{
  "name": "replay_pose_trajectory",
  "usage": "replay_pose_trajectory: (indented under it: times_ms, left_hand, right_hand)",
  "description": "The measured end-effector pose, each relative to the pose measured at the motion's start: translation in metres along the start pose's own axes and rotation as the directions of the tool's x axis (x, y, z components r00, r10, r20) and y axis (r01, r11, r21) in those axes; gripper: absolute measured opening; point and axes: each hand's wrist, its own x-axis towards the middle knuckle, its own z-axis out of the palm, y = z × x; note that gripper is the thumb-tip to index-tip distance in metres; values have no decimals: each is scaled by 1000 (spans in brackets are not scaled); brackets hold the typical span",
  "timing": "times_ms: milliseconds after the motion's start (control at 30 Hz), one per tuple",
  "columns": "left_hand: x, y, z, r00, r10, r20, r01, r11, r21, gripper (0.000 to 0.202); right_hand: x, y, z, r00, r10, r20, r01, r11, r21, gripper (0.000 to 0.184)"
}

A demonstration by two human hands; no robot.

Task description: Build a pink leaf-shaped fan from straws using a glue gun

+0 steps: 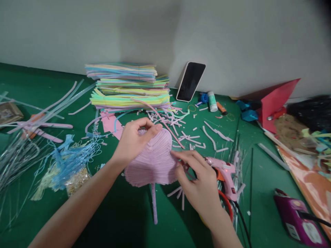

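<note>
Only illegible print on the purple device and the green-and-white tube.

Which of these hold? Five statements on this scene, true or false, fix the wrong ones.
1. The left hand holds the lilac fan. True.
2. The phone lies flat. False: the phone is propped up near the wall.
3. The glue gun is nearer the right hand than the left. True.
4. The fan's stem points toward the wall. False: the stem points toward the person.
5. The glue gun is blue. False: it is mostly pink.
</note>
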Motion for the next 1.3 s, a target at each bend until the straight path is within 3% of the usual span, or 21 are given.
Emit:
replay_pose_trajectory:
  times_ms: [433,1033,1300]
  left_hand:
    - [2,-4,1,1000,-6,4,6,1000,-19,29]
    - [2,-2,0,1000,-12,-1,12,999,-45,28]
    - [3,-3,-3,994,-20,108,30,995,-97,13]
  right_hand:
    - [-2,4,0,997,-33,75,35,999,-23,36]
    - [-1,3,0,997,-41,66,45,997,-57,34]
    - [-2,4,0,996,-30,81,34,999,-41,33]
